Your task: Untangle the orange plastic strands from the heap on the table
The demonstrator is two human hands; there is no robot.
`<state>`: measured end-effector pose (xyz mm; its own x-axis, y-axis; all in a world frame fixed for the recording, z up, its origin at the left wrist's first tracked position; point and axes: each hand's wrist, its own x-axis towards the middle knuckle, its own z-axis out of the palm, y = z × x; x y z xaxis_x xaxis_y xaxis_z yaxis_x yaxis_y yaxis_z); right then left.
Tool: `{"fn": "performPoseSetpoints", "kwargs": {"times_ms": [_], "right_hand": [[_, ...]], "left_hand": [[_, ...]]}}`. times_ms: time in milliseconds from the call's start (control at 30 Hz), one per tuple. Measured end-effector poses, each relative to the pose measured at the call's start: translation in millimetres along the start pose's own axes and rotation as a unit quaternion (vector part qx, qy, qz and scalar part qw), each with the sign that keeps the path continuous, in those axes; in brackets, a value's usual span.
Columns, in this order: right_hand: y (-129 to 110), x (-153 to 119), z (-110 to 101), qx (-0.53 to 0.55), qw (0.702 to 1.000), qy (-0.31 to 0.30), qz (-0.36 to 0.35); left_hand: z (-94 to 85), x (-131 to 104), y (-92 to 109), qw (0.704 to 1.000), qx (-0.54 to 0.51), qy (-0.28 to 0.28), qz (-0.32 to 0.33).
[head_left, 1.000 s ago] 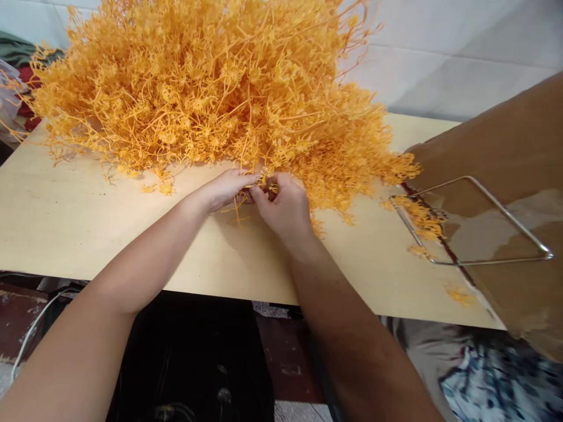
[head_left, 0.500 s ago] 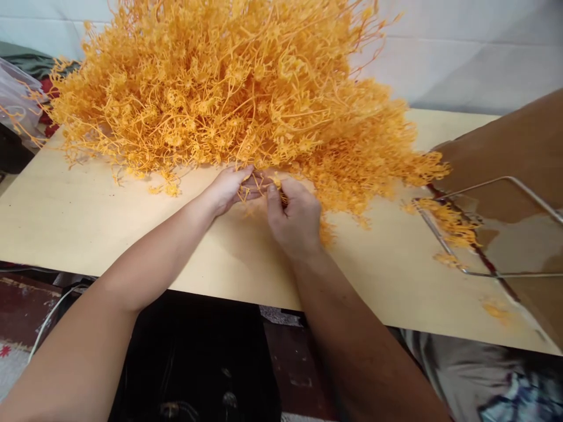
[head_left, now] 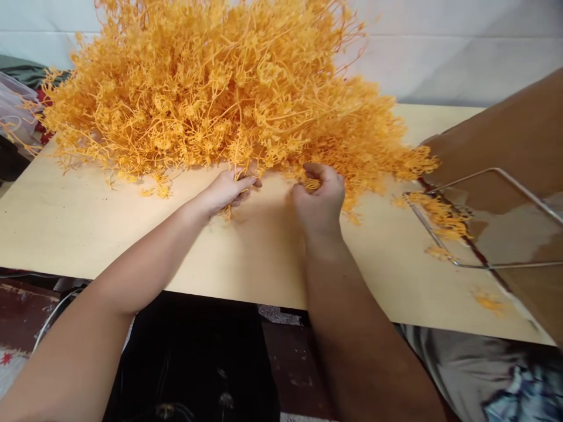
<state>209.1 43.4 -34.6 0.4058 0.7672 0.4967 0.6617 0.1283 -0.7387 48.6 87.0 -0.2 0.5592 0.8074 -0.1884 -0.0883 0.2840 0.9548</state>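
A big heap of orange artificial flower sprigs (head_left: 211,99), with thin stems and small spiky heads, lies across the back of the table. At the heap's front edge my left hand (head_left: 231,189) is closed round a thin orange sprig (head_left: 227,212), whose end pokes out below the fingers. Farther right, my right hand (head_left: 323,196) is by the heap with fingers curved and thumb apart from them. Orange strands show in that gap; whether they touch the fingers is hard to see.
A pale wooden table (head_left: 246,258) carries the heap. At right stands a brown cardboard box (head_left: 505,146) with a bent metal wire frame (head_left: 475,266) beside it and loose orange bits (head_left: 444,218) around. A clear plastic bag (head_left: 17,102) sits at far left; a white wall is behind.
My right hand has moved right, away from my left hand, and its fingers have parted. My left hand has closed round the sprig. The whole view has shifted slightly.
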Motion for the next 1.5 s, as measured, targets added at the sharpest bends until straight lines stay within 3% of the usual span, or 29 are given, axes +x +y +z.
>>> {"fn": "performPoseSetpoints", "kwargs": {"times_ms": [100,133,200,333,533,667,867,1033,1133,1200,1233,1300,1367,1400,1500], "right_hand": [[-6.2,-0.3,-4.0,-0.068,0.994,0.084,0.006],[-11.4,-2.2,-4.0,-0.074,0.993,0.086,-0.014],[-22.1,-6.8,-1.1,-0.056,0.995,0.050,-0.060],[-32.2,-12.7,10.6,-0.018,0.988,-0.092,-0.124],[-31.5,-10.8,9.7,0.002,0.991,-0.102,-0.086],[-38.8,-15.1,3.6,0.022,0.987,-0.126,-0.093],[-49.3,-24.9,8.0,-0.009,0.950,-0.278,-0.141],[-57.7,-33.7,9.2,0.005,0.937,-0.301,-0.178],[-73.1,-53.2,11.9,0.048,0.879,-0.384,-0.277],[-80.8,-63.6,13.9,0.079,0.849,-0.420,-0.311],[-81.7,-65.3,14.1,0.094,0.854,-0.414,-0.302],[-76.5,-60.3,11.8,0.121,0.897,-0.364,-0.221],[-64.6,-47.6,6.4,0.163,0.945,-0.275,-0.069],[-58.3,-40.6,3.1,0.192,0.955,-0.225,0.016],[-46.8,-24.9,-5.4,0.294,0.923,-0.109,0.223]], "left_hand": [[0.9,-1.8,-0.1,0.999,0.029,-0.013,0.002],[1.0,-2.1,-0.2,0.999,0.042,-0.020,0.001],[0.7,-2.5,-0.7,0.997,0.069,-0.031,0.007],[-2.2,-2.2,-1.1,0.995,0.095,-0.030,0.019],[-10.3,-1.2,-0.2,0.987,0.108,-0.121,0.007],[-10.3,-3.8,0.3,0.996,0.058,-0.066,-0.005],[-3.5,-4.7,-5.9,0.995,-0.085,0.035,0.049],[-0.3,2.6,-4.8,0.979,-0.154,0.130,0.035],[-6.5,9.1,0.4,0.962,-0.189,0.197,0.020],[-12.1,11.5,1.4,0.965,-0.175,0.193,0.031],[-14.6,11.7,0.6,0.973,-0.155,0.169,0.040],[-18.4,10.8,-2.7,0.987,-0.113,0.098,0.055],[-20.9,9.4,-6.6,0.994,-0.083,0.046,0.062],[-21.9,9.0,-8.1,0.995,-0.069,0.031,0.061],[-23.4,9.6,-9.9,0.999,-0.009,0.008,0.048]]}}
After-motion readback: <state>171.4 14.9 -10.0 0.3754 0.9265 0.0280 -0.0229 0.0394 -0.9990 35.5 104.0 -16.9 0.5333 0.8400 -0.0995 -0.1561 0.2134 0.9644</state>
